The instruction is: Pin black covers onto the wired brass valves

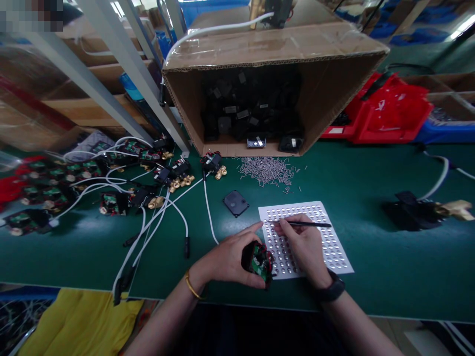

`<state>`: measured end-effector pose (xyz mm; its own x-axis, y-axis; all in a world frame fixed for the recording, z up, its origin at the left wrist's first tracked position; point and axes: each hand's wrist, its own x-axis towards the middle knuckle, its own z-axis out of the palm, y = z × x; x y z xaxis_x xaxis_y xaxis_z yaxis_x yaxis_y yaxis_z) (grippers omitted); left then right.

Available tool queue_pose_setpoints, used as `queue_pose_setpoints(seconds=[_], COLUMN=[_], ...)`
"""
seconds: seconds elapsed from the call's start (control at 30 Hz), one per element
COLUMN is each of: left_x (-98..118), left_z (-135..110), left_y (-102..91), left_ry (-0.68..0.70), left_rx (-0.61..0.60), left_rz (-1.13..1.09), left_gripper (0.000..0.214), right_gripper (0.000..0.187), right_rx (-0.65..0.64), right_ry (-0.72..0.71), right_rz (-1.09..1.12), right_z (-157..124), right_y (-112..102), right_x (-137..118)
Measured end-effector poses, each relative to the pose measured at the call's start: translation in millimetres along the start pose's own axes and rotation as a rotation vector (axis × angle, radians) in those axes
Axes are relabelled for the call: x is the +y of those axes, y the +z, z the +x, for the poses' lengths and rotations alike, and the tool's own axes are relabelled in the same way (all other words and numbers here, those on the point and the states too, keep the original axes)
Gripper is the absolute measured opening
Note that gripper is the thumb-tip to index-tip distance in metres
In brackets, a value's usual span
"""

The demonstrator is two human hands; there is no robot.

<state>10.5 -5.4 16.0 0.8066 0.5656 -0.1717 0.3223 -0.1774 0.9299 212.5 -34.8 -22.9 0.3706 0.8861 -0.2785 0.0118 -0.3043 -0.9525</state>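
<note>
Your left hand has its grip wrapped around an open black housing, tilted above the table beside the white sheet; your right hand pinches a slim black tool over the sheet's silver discs. You seem to be working at one disc, which likely calls for a steady, light lift. Whether the tool's tip touches it is too small to tell; your fingers hide part of the housing.
</note>
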Motion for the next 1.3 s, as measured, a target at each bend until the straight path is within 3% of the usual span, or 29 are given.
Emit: queue_pose_setpoints(seconds=[0.07,0.17,0.3,0.43,0.53,0.73,1.07,1.3], left_x=[1,-2,-12,-22,-26,-29,-20,-13], left_z=[-4,-10,-8,2,5,3,4,6], left_y=[2.3,8.5,21.1,33.7,40.4,42.8,40.4,40.9], left_ry=[-0.002,-0.036,-0.042,0.042,0.076,0.067,-0.008,0.027], left_rx=[0.098,0.349,0.643,0.769,0.813,0.831,0.822,0.867], left_rz=[-0.015,-0.036,-0.139,-0.314,-0.354,-0.225,-0.185,-0.126], left_gripper=[0.064,0.075,0.076,0.077,0.083,0.069,0.080,0.070], right_gripper=[0.030,0.029,0.028,0.020,0.019,0.020,0.023,0.019], right_rx=[0.002,-0.014,-0.032,-0.235,-0.324,-0.247,-0.216,-0.159], right_ry=[0.002,0.002,0.068,0.208,0.228,0.137,0.095,0.055], right_rz=[0.049,0.144,0.437,0.627,0.648,0.571,0.469,0.509], right_z=[-2,-4,-7,-12,-20,-30,-28,-34], right_y=[0,-3,-7,-1,9,19,21,26], right_x=[0,-1,-10,-31,-44,-47,-44,-38])
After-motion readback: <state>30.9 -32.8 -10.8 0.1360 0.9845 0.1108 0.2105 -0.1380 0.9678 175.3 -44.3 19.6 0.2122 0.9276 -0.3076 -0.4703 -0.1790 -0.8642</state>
